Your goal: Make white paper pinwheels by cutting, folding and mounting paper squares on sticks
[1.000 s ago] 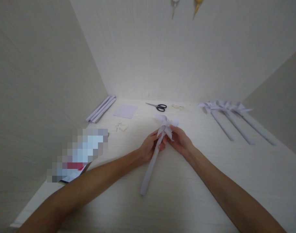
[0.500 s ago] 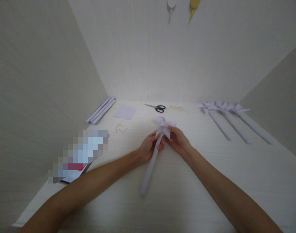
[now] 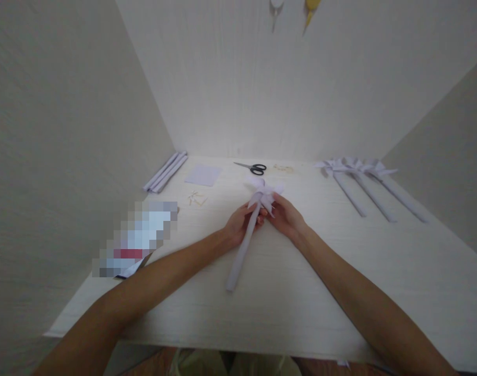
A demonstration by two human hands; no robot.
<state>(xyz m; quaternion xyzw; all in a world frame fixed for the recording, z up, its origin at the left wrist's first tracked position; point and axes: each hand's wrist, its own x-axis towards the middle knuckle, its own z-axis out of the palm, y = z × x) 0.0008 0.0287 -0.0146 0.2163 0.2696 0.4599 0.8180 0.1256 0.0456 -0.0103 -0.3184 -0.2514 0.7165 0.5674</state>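
A pale lilac paper pinwheel [image 3: 263, 194] on a rolled-paper stick [image 3: 238, 263] is held over the middle of the table, its blades pointing away from me and the stick's free end toward me. My left hand [image 3: 239, 225] is closed around the upper stick, just below the blades. My right hand [image 3: 288, 218] grips the pinwheel from the right, fingers at the blades and behind them. Its fingertips are partly hidden by the paper.
Three similar pinwheels [image 3: 364, 196] lie at the right. Scissors [image 3: 254, 168], a square paper sheet [image 3: 203, 175], small pale sticks [image 3: 197, 198], more small pieces [image 3: 284, 168] and rolled paper tubes [image 3: 166, 172] lie behind. A blurred-out phone-like device [image 3: 132, 267] rests at the left.
The camera view has tilted down slightly, so the table's front edge and my lap now show. Both hands keep the same hold on the pinwheel.
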